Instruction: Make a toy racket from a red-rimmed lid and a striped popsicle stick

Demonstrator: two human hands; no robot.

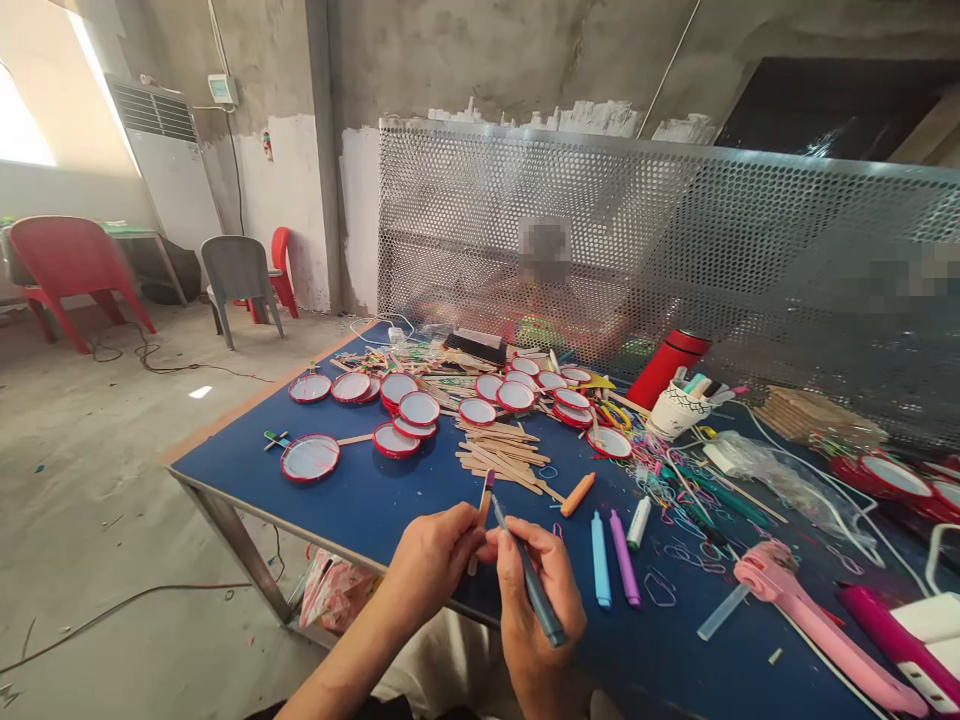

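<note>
My left hand (433,556) pinches a wooden craft stick (486,505), held upright, with a purple and dark coloured top end. Close beside it, my right hand (551,575) grips a dark grey marker (534,585) like a pen, its tip near the stick's coloured part. Whether the tip touches the wood I cannot tell. Just beyond my hands lies a pile of plain craft sticks (499,452). To the right rest an orange marker (578,494), a light blue marker (601,560), a purple marker (624,558) and a white-and-green marker (639,523).
Several red-rimmed white discs (310,457) lie across the blue table (255,500). Further right are a pen cup (677,408), a red bottle (670,367), tangled paper clips (679,495) and a pink glue gun (825,625). A perforated metal panel (465,220) stands behind, with a person beyond it.
</note>
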